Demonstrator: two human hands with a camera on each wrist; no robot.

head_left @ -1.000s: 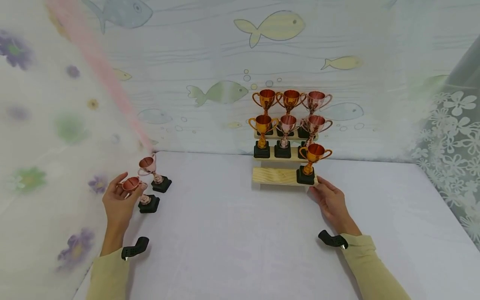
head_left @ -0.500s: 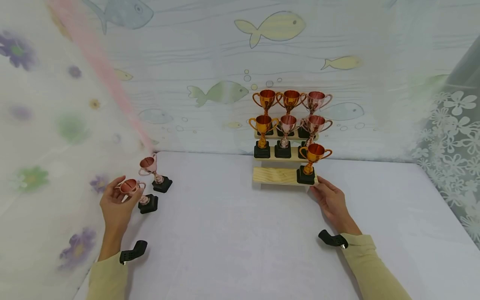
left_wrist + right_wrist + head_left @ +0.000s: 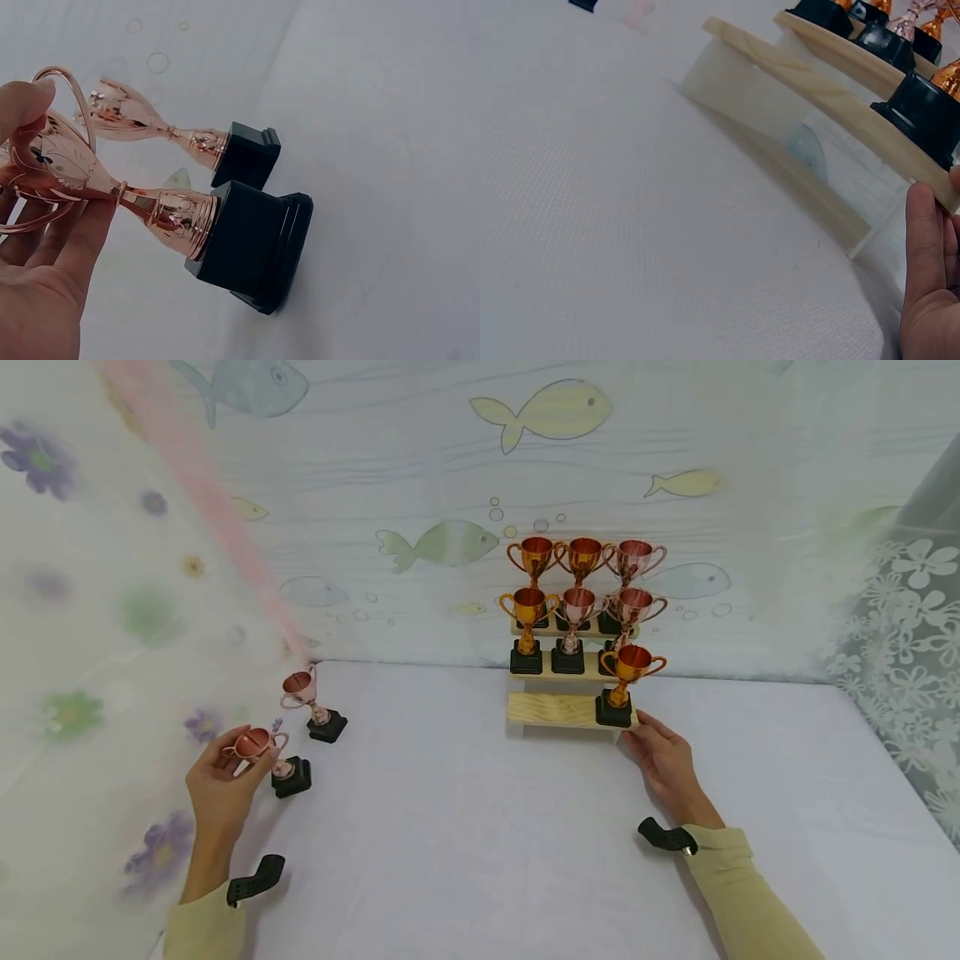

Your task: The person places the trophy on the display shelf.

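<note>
At the left of the head view, my left hand (image 3: 222, 781) holds a rose-gold trophy (image 3: 253, 743) by its cup, thumb on one side and fingers round the other. In the left wrist view its black base (image 3: 251, 240) points away from the palm and the trophy leans. Just behind it stands a second rose-gold trophy (image 3: 300, 688) on the white table. My right hand (image 3: 663, 768) grips the right end of the lowest plank of a three-step wooden display stand (image 3: 551, 708), thumb above and fingers beneath. A gold trophy (image 3: 632, 664) stands on that plank beside the thumb.
Several gold and rose-gold trophies (image 3: 528, 610) fill the two upper steps. A fish-print curtain (image 3: 420, 460) hangs directly behind the stand, and a flowered cloth (image 3: 75, 610) borders the left side. Lace (image 3: 911, 610) hangs at the right.
My left hand has moved towards me and slightly left, carrying the trophy away from the other one. The right hand keeps its grip on the stand.
</note>
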